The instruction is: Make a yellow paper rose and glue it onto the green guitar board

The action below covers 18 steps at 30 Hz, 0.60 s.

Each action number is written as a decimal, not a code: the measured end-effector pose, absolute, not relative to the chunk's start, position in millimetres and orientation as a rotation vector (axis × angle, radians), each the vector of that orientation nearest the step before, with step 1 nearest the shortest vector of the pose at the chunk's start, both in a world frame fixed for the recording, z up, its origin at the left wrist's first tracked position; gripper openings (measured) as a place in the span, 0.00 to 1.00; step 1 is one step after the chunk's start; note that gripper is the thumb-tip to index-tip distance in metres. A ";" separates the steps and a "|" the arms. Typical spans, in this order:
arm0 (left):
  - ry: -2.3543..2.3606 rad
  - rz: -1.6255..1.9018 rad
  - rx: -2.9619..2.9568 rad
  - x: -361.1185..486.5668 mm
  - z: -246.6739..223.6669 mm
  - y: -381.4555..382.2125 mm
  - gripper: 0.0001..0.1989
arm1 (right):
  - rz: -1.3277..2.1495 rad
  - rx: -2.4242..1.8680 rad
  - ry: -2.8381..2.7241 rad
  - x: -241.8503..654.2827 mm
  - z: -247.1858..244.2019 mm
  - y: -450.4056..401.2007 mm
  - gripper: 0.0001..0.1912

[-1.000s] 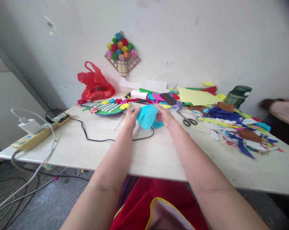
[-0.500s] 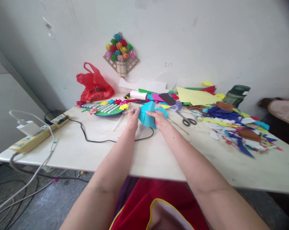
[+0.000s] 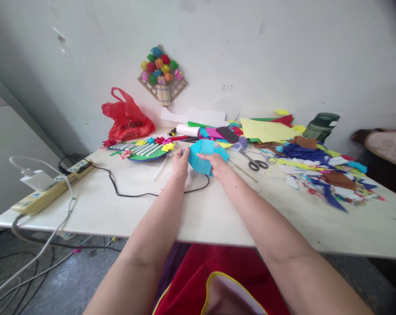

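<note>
Between my hands, above the middle of the table, is a creased piece of blue crepe paper. My left hand pinches its left edge. My right hand grips the right side, thumb lying across the front and the other fingers behind, out of sight. More blue paper shows just behind my right hand. Right of the hands lie scissors with black handles and a thin stick. A white stick rests to the left of my left hand.
On the left are a green board with paper flowers, a red plastic bag and a power strip. A black cable crosses the table under my hands. Paper scraps and a green bottle occupy the right.
The blue paper has been spread a little wider and flatter, showing more of its face. Both hands keep their grip. The whole view has shifted slightly.
</note>
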<state>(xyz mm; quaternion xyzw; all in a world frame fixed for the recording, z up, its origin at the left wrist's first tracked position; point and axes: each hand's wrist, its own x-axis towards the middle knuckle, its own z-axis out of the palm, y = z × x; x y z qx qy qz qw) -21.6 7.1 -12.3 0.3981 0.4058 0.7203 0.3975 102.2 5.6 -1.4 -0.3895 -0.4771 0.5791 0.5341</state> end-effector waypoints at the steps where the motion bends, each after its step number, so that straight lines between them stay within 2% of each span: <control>1: 1.010 1.817 1.007 -20.5 -12.2 6.6 0.17 | 1.405 -0.944 -1.087 101.5 -1.4 5.8 0.22; 9: 0.940 1.717 0.990 -19.2 -9.9 1.5 0.21 | 1.314 -1.054 -0.940 103.9 -0.7 10.6 0.18; 18: 1.016 1.734 1.117 -23.3 -16.5 12.0 0.22 | 1.317 -1.031 -0.972 114.0 1.9 13.0 0.21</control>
